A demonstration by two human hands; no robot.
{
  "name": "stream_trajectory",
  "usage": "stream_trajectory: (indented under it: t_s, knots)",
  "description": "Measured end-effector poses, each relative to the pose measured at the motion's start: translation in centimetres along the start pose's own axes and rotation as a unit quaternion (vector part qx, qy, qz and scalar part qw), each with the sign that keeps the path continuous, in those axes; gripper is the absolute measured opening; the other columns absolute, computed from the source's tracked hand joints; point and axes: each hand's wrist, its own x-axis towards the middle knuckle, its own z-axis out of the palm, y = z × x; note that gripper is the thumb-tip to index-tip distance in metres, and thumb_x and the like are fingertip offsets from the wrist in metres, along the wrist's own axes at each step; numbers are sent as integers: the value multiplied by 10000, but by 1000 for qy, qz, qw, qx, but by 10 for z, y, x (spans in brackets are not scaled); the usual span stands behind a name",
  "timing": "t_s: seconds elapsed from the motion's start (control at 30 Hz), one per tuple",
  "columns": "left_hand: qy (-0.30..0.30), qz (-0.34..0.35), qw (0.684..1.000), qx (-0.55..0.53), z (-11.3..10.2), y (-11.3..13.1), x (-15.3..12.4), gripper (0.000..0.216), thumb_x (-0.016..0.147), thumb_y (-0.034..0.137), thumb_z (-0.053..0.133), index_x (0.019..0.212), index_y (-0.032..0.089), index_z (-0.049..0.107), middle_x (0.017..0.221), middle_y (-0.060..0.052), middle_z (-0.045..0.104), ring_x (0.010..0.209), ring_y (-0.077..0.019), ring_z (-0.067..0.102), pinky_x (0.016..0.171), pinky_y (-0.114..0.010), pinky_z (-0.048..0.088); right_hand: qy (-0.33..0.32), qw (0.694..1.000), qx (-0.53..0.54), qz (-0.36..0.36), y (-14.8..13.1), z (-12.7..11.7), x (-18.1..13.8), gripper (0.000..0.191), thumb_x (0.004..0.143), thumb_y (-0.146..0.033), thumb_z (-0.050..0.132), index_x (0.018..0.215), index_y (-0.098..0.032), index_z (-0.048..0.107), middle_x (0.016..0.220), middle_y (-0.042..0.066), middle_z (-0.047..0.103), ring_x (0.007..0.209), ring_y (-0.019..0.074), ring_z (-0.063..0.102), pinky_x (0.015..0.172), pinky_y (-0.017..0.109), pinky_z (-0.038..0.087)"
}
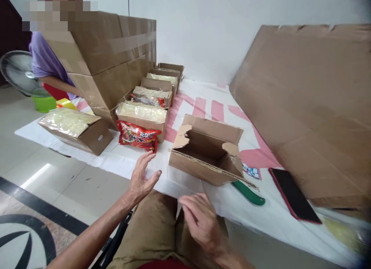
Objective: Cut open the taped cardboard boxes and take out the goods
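My left hand (143,174) is held over the table's front edge, its fingers apart and holding nothing. Just beyond its fingertips, a red printed food packet (137,137) leans against a small carton with clear-wrapped pale contents (142,111). Above my lap, my right hand (199,219) is curled into a loose fist, and nothing shows sticking out of it. In front of it stands an open cardboard box (203,170) with torn flaps; the part of its inside that shows is bare. A green curved handle (249,193) pokes out from beneath that box.
More filled cartons (156,85) run in a row toward the wall beside stacked sealed boxes (107,60). Another carton (75,130) sits at left. A phone (294,195) lies near a large cardboard box (313,118). Behind the stack is a person in a purple sleeve (49,54), near a fan (24,74).
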Motion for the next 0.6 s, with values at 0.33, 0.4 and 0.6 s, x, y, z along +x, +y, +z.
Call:
stream_trajectory:
  t_s: [0.33, 0.4, 0.6]
  knots:
    - [-75, -232, 928, -281, 37, 34, 65, 1042, 618, 649, 900, 1487, 229, 509, 1593, -174, 499, 1521, -393, 408, 1185, -515, 412, 106, 941, 16, 319, 87, -99, -20, 926, 820, -605, 771, 1577, -228, 391, 1551, 186, 537, 1349, 356, 591, 1012, 509, 551]
    - [-62, -259, 902, -340, 50, 40, 71, 1031, 596, 683, 893, 1437, 201, 543, 1496, -177, 592, 1440, -376, 504, 1149, -479, 438, 101, 935, 87, 329, 95, -87, 2, 1033, 788, -680, 761, 1607, -204, 349, 1597, 205, 484, 1425, 377, 522, 1090, 545, 505]
    - [31, -220, 907, -357, 75, 77, 74, 655, 676, 665, 843, 1093, 187, 680, 1069, -73, 744, 1064, -257, 671, 966, -364, 513, 199, 922, 82, 322, 75, -91, 22, 775, 898, -661, 653, 1510, -204, 520, 1456, 178, 618, 1328, 360, 598, 1131, 570, 466]
